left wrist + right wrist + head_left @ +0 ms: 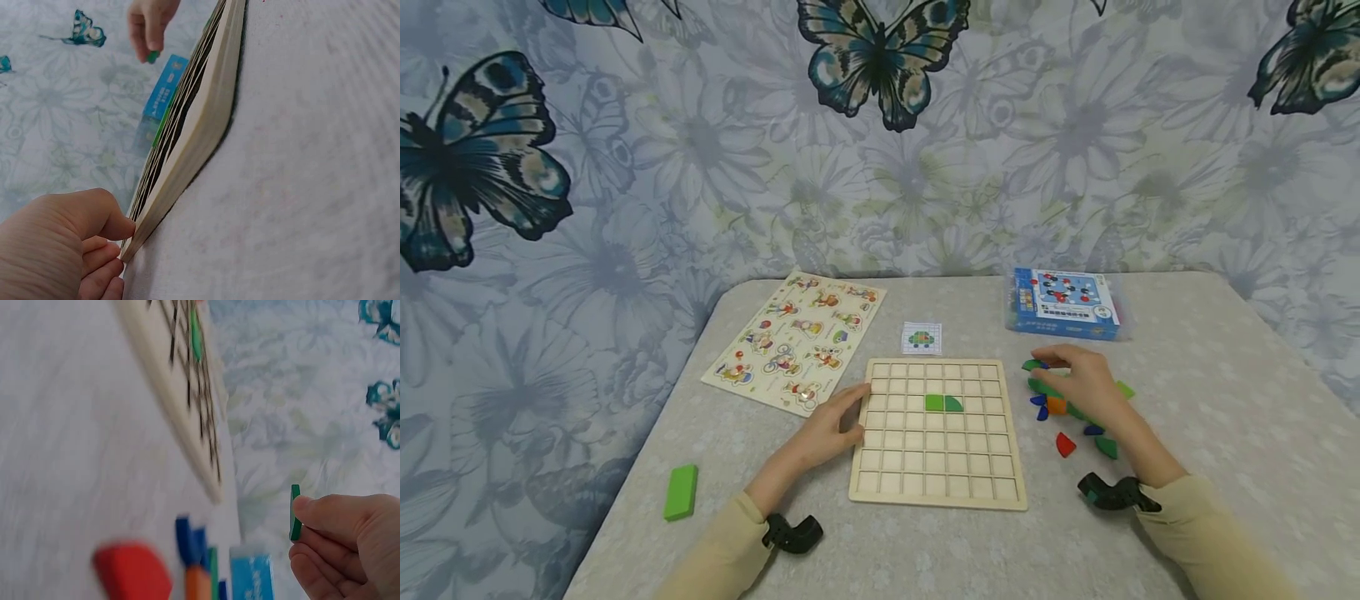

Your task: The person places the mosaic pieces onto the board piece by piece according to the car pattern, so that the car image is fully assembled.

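A pale wooden grid board (937,497) lies on the table, with a green square tile (934,403) and a green quarter-round tile (953,404) side by side in its cells. My left hand (822,431) rests against the board's left edge, thumb and index finger apart. Over the pile of tiles at the right, my right hand (1078,385) pinches a thin green piece (295,512) between thumb and fingers. Below that hand lie an orange tile (1056,405), a red tile (1065,445), and several blue and green ones.
A small card with a car-like picture (921,339) lies behind the board. At the back left is a sheet of cartoon figures (790,333). A blue box (1066,304) stands at the back right, and a green block (681,492) lies at the left.
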The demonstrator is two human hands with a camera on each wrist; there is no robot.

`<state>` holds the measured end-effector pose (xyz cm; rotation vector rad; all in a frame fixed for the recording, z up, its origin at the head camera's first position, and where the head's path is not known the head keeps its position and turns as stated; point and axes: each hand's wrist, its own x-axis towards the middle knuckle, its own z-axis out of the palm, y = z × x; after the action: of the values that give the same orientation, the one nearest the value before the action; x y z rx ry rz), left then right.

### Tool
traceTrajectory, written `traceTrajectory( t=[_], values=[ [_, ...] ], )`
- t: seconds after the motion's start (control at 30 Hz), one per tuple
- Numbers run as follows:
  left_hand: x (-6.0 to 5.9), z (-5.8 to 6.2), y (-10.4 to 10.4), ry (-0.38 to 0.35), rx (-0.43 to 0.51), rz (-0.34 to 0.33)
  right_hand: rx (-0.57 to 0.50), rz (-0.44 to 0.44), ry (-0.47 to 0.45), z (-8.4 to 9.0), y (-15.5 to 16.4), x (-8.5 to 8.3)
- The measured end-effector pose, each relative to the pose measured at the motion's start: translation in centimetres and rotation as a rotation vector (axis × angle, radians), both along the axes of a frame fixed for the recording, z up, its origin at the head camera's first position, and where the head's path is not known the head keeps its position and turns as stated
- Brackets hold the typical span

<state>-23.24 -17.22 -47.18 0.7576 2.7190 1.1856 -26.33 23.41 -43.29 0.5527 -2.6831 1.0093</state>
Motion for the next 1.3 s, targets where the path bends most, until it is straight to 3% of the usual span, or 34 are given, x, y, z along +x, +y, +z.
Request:
traceTrajectory(
  t=[0.2, 0.43, 0.63, 0.87, 1.07, 1.3],
  values=[
    [0.2, 0.0, -0.1, -0.021, 0.000, -0.003, -0.061, 0.126, 0.058, 1.0, -3.5, 0.2],
    [-0.1, 0.0, 0.3, 0.003, 0.010, 0.002, -0.125, 0.243, -0.017, 1.8, -7.4, 0.2],
    [-0.1, 0.0, 0.4, 0.017, 0.013, 0.002, -0.162, 0.311, -0.070, 1.5, -9.8, -0.2],
    [0.1, -0.1, 0.0, -0.001, 0.008, -0.004, -0.146, 0.345, -0.159, 0.9, -12.1, -0.3],
    [0.1, 0.0, -0.1, -0.001, 0.015, -0.011, -0.133, 0.376, -0.144, 0.5, -13.7, -0.6],
    [0.1, 0.0, -0.1, -0.006, 0.005, -0.008, -0.131, 0.352, -0.171, -0.2, -14.3, -0.6]
  ],
)
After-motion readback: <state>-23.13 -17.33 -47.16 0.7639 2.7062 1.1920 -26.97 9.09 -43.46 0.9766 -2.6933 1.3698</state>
